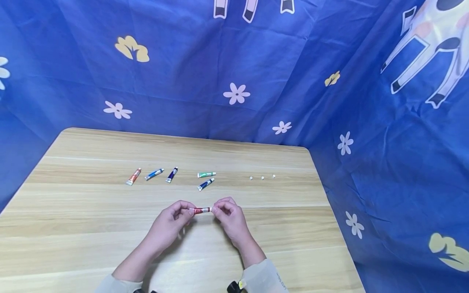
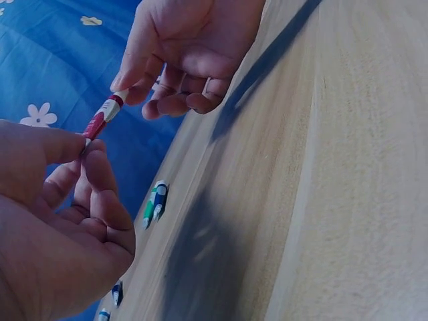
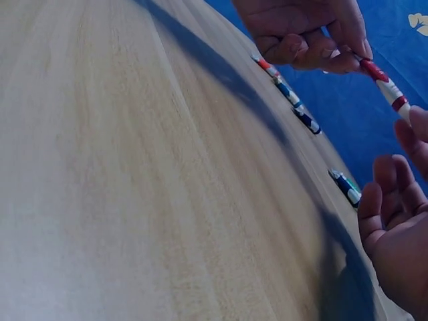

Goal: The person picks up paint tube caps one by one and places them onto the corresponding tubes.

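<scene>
A small red paint tube [image 1: 202, 210] is held crosswise between both hands, above the near half of the table. My left hand [image 1: 169, 226] pinches its flat tail end between thumb and forefinger. At the other end, the thumb and forefinger of my right hand [image 1: 232, 224] pinch the white cap [image 2: 121, 93]. The right hand's other fingers are loosely bent, as the left wrist view shows. Beyond the hands lie a green tube [image 1: 207, 174] and a dark blue tube [image 1: 206, 184], close together.
Farther left on the wooden table [image 1: 91, 219] are an orange-red tube [image 1: 133, 176], a blue tube [image 1: 154, 174] and another dark blue tube [image 1: 172, 174]. Three small white caps [image 1: 262, 178] sit in a row at the right. Blue patterned cloth [image 1: 183, 81] hangs behind the table and along its right side.
</scene>
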A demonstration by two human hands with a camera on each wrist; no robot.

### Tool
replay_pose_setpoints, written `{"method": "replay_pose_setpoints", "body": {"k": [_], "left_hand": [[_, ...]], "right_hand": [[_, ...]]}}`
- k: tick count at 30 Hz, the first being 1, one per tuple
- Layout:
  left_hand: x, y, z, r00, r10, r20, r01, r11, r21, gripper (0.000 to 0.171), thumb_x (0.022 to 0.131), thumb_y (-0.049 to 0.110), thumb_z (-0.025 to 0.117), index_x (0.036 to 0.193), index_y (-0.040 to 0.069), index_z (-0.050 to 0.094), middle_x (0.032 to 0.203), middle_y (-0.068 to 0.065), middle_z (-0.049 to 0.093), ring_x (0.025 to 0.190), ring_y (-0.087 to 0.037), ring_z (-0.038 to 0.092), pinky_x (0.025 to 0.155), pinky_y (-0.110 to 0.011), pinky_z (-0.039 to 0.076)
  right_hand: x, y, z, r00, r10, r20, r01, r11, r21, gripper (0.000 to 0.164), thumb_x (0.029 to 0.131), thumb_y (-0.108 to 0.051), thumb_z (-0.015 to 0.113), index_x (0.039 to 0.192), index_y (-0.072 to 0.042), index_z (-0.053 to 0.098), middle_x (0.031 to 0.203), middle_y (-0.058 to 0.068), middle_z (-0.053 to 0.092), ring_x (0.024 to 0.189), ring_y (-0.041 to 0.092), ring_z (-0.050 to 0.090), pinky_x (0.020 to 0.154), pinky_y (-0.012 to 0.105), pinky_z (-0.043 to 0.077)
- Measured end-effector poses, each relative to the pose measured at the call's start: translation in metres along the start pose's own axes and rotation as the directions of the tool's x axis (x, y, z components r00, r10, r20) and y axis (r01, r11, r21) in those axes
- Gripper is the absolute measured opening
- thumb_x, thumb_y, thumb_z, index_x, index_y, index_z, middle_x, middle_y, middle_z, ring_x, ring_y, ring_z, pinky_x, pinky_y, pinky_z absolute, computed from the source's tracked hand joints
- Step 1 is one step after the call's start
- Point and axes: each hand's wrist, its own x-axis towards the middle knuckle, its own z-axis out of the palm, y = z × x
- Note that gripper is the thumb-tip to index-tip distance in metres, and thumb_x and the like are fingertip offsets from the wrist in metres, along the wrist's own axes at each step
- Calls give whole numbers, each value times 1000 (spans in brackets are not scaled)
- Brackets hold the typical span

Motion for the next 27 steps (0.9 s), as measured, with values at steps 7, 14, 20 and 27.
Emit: {"method": "replay_pose_setpoints", "body": {"k": [7,14,20,27], "left_hand": [[1,-1,0,1000,20,-8,-20,1000,5,22,107,24,69,124,10,71,104,-10,72,84,-20,64,76,-30,53],[1,-2,0,1000,17,-17,-16,1000,16,23,107,23,68,126,10,71,108,-11,74,84,-18,64,74,-28,53],[-1,-5,3,1000,11,-14,-11,1000,16,24,105,24,72,125,11,72,105,-10,74,70,-15,59,60,-25,50],[1,-10,6,1000,3,-12,-2,998,58,19,102,21,76,118,11,75,102,-11,76,66,-16,62,55,-26,52]], "right_hand": [[1,-5,4,995,99,-11,-98,995,18,21,100,-7,72,102,14,72,108,-1,62,101,11,58,83,17,55],[1,-6,5,991,132,22,-132,991,27,25,101,-8,69,101,17,70,109,-2,60,99,11,57,81,19,55],[0,-6,5,991,131,30,-132,990,47,28,102,-8,67,101,20,67,109,1,60,97,10,56,81,18,54],[-1,-1,3,992,121,43,-122,992,18,29,103,-9,67,98,19,67,108,-2,59,98,10,57,81,17,54]]}}
